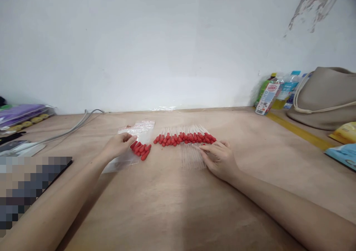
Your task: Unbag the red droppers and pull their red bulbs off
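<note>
My left hand [121, 145] reaches over a small pile of loose red rubber bulbs [141, 150], its fingertips closed together at the pile's upper left, touching a bulb. Under that pile lies a clear zip bag [144, 128]. Low over a bundle of thin clear tubes [190, 156], my right hand [221, 160] is pinched at their upper right end, apparently on one clear tube. Behind the bundle stretches a row of droppers [185, 137], their red bulbs toward me and their clear stems toward the wall.
At the right stand several drink bottles [268, 95] and a grey-beige bag [322, 98], with a blue packet [343, 152] nearer me. A yellow strip [300, 132] runs along the table [155, 210]. Grey cables [69, 128] and purple packages [22, 115] lie at the left.
</note>
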